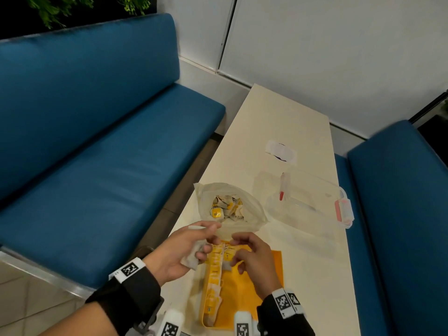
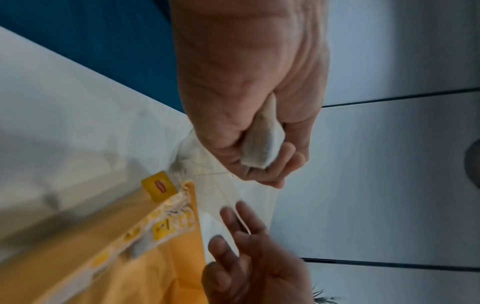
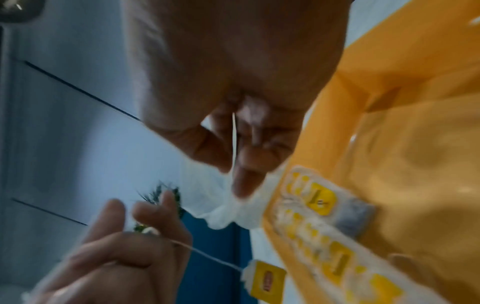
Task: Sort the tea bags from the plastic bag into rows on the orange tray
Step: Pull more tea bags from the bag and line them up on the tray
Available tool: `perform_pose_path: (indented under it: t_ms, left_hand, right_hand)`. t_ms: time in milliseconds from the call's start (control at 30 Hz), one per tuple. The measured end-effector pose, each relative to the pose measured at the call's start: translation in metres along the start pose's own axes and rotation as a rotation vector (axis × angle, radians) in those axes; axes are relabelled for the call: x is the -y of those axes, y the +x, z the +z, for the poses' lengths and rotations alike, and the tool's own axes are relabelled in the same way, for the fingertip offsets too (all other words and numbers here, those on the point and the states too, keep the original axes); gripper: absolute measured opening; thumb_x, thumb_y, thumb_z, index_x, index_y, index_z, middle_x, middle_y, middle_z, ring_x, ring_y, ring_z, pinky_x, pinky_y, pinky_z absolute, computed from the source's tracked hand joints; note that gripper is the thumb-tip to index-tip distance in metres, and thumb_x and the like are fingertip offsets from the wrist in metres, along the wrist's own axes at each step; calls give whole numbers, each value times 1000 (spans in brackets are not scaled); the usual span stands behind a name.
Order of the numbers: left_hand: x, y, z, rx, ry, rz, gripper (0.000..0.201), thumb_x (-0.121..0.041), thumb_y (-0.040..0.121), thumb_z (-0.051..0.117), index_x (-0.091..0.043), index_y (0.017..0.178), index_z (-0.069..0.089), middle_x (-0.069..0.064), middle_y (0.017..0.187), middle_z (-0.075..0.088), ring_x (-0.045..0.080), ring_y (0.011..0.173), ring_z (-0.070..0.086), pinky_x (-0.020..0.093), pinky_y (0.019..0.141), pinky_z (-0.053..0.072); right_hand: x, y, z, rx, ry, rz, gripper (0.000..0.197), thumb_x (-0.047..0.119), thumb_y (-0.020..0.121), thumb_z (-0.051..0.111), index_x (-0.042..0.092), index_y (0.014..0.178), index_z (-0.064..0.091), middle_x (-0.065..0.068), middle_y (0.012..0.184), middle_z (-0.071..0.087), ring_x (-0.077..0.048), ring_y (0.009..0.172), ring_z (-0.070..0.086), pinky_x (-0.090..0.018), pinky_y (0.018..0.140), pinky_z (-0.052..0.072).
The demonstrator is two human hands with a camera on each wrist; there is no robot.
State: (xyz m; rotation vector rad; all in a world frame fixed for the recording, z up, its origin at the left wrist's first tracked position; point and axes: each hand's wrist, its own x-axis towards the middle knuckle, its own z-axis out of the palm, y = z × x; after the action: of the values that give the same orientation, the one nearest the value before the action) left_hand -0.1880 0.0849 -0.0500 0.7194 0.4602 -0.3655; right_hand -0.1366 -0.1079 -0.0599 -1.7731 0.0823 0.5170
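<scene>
Left hand (image 1: 180, 251) curled round one tea bag (image 1: 191, 257), right hand (image 1: 252, 257) pinching a thin string over the far end of the orange tray (image 1: 244, 294), both raised just above it. One long row of tea bags (image 1: 214, 277) already lined up along the tray's left side, a second row barely begun, most of the tray bare. Many more left in the open plastic bag (image 1: 229, 204) on the surface (image 1: 303, 275) just beyond, so not yet half done by the look of it.

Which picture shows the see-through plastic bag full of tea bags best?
The head view: the clear plastic bag lies open on the table, tea bags visible inside. Both wrist views show only a blurred white edge of it.
</scene>
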Motion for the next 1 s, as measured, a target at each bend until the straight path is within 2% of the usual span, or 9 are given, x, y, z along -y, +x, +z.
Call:
perform_pose_path:
  t_ms: [100, 167, 233, 333, 467, 600, 733, 867, 1000]
  left_hand:
    - [-5, -1, 11, 59, -81, -28, 42, -19, 90, 67, -4, 129, 63, 13, 82, 60, 10, 53, 48, 16, 39, 40]
    - [-6, -1, 17, 82, -114, -48, 43, -19, 91, 66, -4, 130, 63, 13, 85, 57, 10, 53, 48, 16, 39, 41]
    - [-8, -2, 20, 109, -135, -64, 42, -19, 91, 67, -4, 130, 64, 14, 88, 58, 10, 54, 49, 16, 39, 42]
    - [-9, -4, 24, 146, -168, -86, 40, -19, 90, 66, -5, 127, 65, 15, 86, 63, 10, 53, 50, 15, 40, 43]
    - [-8, -4, 25, 170, -183, -110, 38, -20, 91, 66, -6, 126, 67, 16, 89, 64, 10, 54, 51, 15, 40, 44]
    - [-8, -5, 26, 176, -186, -115, 35, -21, 93, 65, -6, 125, 67, 17, 92, 65, 12, 55, 52, 16, 40, 46]
    - [-11, -6, 21, 122, -183, -84, 36, -21, 95, 63, -6, 128, 67, 19, 101, 69, 16, 62, 62, 21, 43, 52]
    - [-11, -7, 12, 62, -198, -48, 32, -23, 95, 62, -7, 121, 73, 22, 121, 70, 24, 76, 71, 28, 50, 58]
    - [-5, -6, 8, 7, -180, -42, 34, -25, 97, 60, -9, 124, 72, 21, 126, 70, 28, 93, 75, 32, 62, 61]
  right_hand:
    - [19, -10, 8, 344, 16, -1, 59, -11, 69, 62, 22, 117, 67, 0, 114, 69, -30, 71, 66, -30, 49, 44]
    - [21, -13, 14, 457, 6, 12, 63, -6, 70, 65, 24, 125, 63, 0, 117, 69, -33, 78, 67, -29, 50, 46]
    - [20, -16, 20, 488, 8, 32, 58, -6, 76, 66, 20, 127, 61, -5, 110, 70, -32, 82, 68, -30, 53, 48]
    - [17, -18, 24, 450, 1, 2, 34, -5, 82, 68, 4, 115, 65, -8, 92, 68, -27, 80, 69, -30, 56, 48]
    - [14, -19, 30, 368, -93, -30, 25, -5, 79, 66, 8, 101, 67, -3, 73, 67, -18, 65, 61, -30, 52, 44]
    - [11, -19, 32, 313, -139, -2, 15, -2, 87, 64, 10, 82, 70, 1, 65, 66, -12, 52, 53, -27, 50, 40]
    - [13, -17, 18, 218, -179, -20, 13, 12, 90, 70, 0, 88, 75, -7, 81, 73, -17, 62, 65, -27, 49, 45]
    - [25, -10, -6, 29, -214, -38, 9, 9, 92, 69, 5, 89, 76, -10, 66, 72, -14, 53, 62, -24, 55, 51]
    - [46, -6, -18, -84, -266, -132, 10, 3, 91, 66, 9, 92, 74, -9, 68, 73, -7, 52, 64, -17, 53, 49]
